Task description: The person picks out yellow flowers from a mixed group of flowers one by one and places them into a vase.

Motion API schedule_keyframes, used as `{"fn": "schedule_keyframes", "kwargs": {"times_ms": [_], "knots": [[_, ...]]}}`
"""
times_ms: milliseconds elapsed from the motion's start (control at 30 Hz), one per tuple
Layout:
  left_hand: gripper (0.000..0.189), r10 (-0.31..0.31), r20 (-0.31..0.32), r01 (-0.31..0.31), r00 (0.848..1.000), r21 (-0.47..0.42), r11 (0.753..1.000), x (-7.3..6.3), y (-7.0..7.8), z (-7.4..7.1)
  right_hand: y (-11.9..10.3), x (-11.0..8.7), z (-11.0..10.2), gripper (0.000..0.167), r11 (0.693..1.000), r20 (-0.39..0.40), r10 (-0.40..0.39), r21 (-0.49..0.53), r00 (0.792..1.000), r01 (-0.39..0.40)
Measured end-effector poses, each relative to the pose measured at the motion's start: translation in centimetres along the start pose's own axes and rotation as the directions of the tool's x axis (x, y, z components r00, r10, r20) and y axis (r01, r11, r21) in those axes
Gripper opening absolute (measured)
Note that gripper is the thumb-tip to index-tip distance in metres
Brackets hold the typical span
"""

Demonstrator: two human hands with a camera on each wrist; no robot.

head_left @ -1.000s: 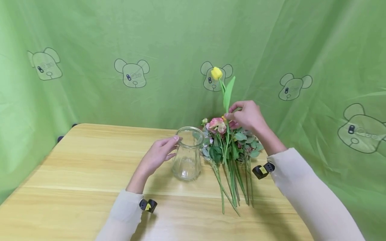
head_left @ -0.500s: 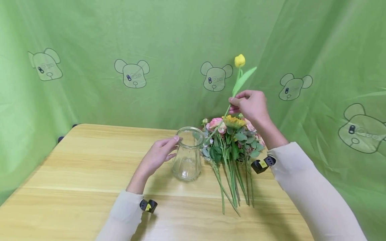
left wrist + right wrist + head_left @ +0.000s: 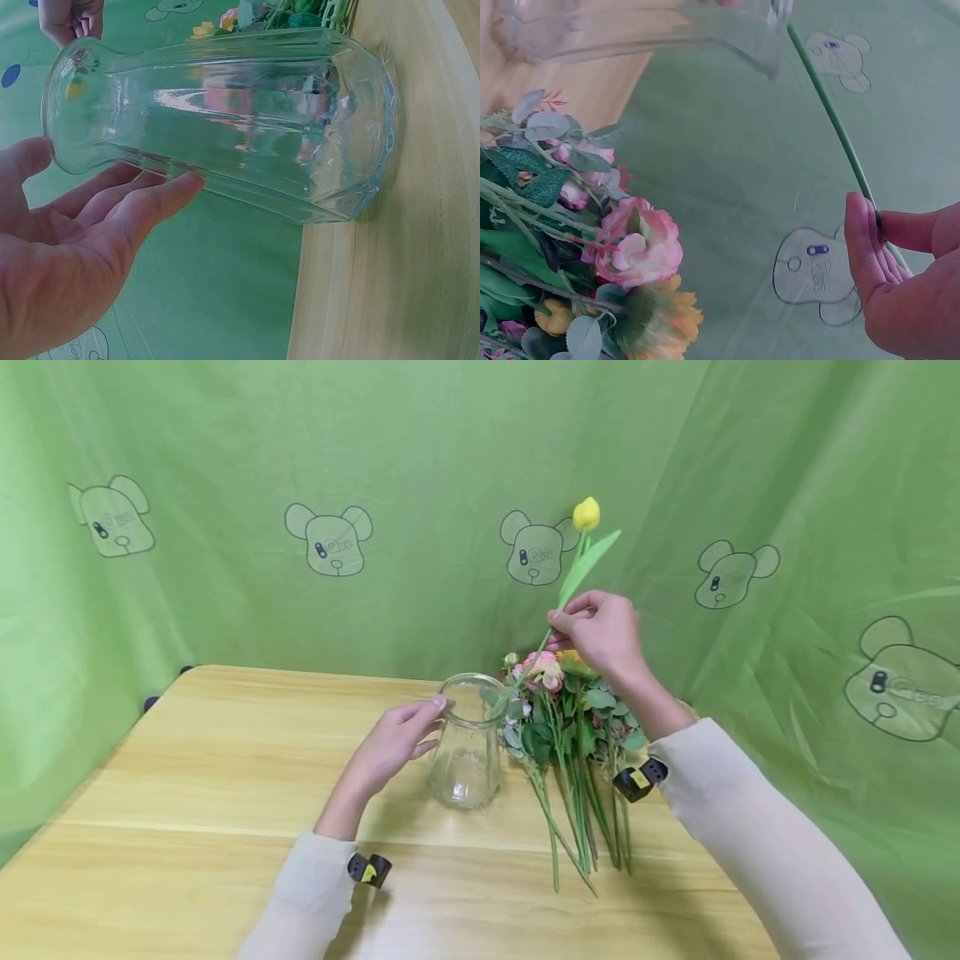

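Observation:
A yellow tulip (image 3: 587, 514) with one long green leaf leans up and to the right in the head view. My right hand (image 3: 606, 631) pinches its stem between thumb and fingers. The lower stem (image 3: 831, 116) slants down to the mouth of a clear glass vase (image 3: 462, 772), its end overlapping the rim. Standing upright on the table, the vase shows nothing inside except what is seen through the glass. My left hand (image 3: 390, 745) touches the vase's left side near the rim, its fingers (image 3: 161, 199) extended along the glass rather than wrapped around it.
Right of the vase lies a bunch of artificial flowers (image 3: 581, 752), stems pointing toward me. A pink bloom (image 3: 641, 244) and an orange-yellow flower (image 3: 660, 319) show among grey-green leaves. Behind the wooden table (image 3: 225, 760) hangs a green curtain (image 3: 420, 460) with bear drawings.
The tulip rises from over the bunch, tilting so its stem end swings left to the vase's rim; then my right hand shifts slightly left and down. My left hand and the vase stay put.

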State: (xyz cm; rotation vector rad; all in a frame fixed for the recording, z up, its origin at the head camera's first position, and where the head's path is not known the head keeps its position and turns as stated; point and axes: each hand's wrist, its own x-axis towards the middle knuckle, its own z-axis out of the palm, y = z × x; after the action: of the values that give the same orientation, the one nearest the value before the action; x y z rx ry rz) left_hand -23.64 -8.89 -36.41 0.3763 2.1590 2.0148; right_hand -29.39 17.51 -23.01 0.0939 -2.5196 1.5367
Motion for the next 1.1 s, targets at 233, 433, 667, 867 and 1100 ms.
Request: {"fn": "schedule_keyframes", "kwargs": {"times_ms": [233, 433, 667, 867, 1100], "knots": [[0.060, -0.001, -0.002, 0.001, 1.000, -0.012, 1.000, 0.0, 0.1, -0.1, -0.4, -0.8, 1.7, 0.020, 0.990, 0.004, -0.096, -0.099, 0.995, 0.096], [0.059, 0.003, 0.004, -0.003, 1.000, -0.016, 1.000, 0.1, 0.0, -0.1, -0.6, -1.8, 3.1, 0.019, 0.974, 0.049, -0.176, -0.133, 0.983, 0.181], [0.059, 0.008, 0.007, -0.008, 1.000, -0.010, 1.000, 0.2, -0.2, 0.0, -0.8, -2.9, 4.8, 0.016, 0.946, 0.104, -0.248, -0.189, 0.963, 0.264], [0.060, 0.011, 0.016, -0.011, 1.000, -0.012, 1.000, 0.2, -0.2, 0.0, -1.0, -3.6, 5.7, 0.013, 0.916, 0.145, -0.294, -0.239, 0.945, 0.321], [0.059, 0.000, 0.019, 0.000, 1.000, -0.015, 1.000, 0.2, -0.2, -0.2, -1.4, -4.1, 6.6, 0.016, 0.907, 0.200, -0.241, -0.302, 0.950, 0.294]]}}
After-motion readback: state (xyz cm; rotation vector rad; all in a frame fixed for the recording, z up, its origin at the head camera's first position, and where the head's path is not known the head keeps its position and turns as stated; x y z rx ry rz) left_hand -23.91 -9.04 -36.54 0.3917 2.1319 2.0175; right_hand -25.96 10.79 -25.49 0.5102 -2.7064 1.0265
